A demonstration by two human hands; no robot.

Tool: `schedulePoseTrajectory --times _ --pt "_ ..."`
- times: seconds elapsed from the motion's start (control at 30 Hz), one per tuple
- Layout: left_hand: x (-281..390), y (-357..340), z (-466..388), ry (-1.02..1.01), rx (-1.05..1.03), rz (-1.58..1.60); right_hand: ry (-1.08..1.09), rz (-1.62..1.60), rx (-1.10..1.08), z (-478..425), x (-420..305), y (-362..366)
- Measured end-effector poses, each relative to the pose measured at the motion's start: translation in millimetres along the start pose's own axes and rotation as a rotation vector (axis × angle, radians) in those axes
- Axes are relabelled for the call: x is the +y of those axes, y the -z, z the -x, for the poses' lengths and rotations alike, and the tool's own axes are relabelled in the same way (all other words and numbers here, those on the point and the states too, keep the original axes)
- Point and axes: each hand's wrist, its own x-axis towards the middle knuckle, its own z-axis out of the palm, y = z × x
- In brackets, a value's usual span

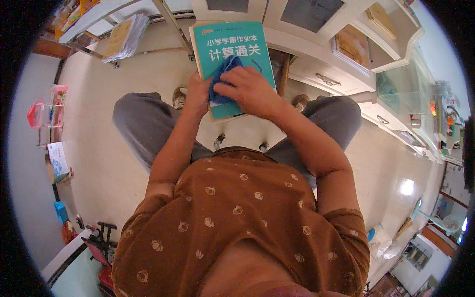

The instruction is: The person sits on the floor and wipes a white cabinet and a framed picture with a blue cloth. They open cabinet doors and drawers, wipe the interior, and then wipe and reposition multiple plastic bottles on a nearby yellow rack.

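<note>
A teal paperback workbook (237, 41) with printed writing on its cover is held above the floor between my knees, tilted slightly. Other pages or books with cream edges show beneath it. My left hand (199, 91) grips its left edge near the bottom. In my right hand (246, 89) is a crumpled blue cloth (223, 83), pressed on the lower left of the cover. Part of the cloth is hidden under my fingers.
White cabinets with a drawer (328, 80) stand ahead and to the right. A stack of papers (126, 37) lies on a rack at the upper left. A glass tank (393, 89) is at the right, a white box (58, 162) at the far left.
</note>
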Motion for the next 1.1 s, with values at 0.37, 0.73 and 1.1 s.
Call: schedulePoseTrajectory --times 0.37,0.73,1.1 --pt "18 0 -2 0.194 -0.293 0.365 -1.043 -1.47 0.802 32 122 38" --pt "19 18 -19 0.094 -0.114 0.123 -1.199 -1.794 0.264 8 19 16" --pt "-8 71 -58 0.362 -0.028 -0.005 -1.123 -1.524 0.8 43 76 95"
